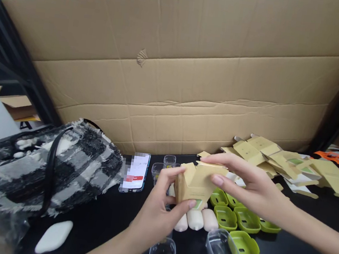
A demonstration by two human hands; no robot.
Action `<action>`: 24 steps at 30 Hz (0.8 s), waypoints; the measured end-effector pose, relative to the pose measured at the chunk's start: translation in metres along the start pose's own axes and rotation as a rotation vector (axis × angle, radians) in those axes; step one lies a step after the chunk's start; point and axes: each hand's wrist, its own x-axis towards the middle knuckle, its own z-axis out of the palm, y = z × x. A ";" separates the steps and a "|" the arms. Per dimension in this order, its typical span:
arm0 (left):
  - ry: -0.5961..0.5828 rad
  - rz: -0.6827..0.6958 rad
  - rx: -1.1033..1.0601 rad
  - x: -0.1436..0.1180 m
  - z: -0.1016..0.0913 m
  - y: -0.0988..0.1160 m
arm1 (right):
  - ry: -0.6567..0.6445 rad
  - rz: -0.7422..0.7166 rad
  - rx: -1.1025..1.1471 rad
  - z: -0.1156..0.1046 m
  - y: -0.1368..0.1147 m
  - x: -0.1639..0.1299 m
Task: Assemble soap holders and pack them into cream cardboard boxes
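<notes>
Within the left hand (159,213), a small carton (196,191) is being pinched, seemingly to steady its flap (209,172) for the right hand (254,187). That second grip is touching it; whether it is pinching is unclear.

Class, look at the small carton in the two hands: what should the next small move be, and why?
Perhaps the right hand should fold the carton's top flap down: the flap stands raised, the right fingertips are at it, and the left hand grips the carton's side.
</notes>
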 end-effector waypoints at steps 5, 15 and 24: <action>-0.056 0.170 0.247 -0.004 -0.005 0.002 | 0.005 -0.013 -0.040 -0.007 -0.006 0.000; -0.117 0.620 0.459 -0.004 -0.008 0.003 | -0.057 -0.050 0.104 0.005 0.001 -0.001; -0.097 0.582 0.473 -0.003 -0.008 0.003 | -0.001 -0.018 0.146 0.007 0.003 -0.001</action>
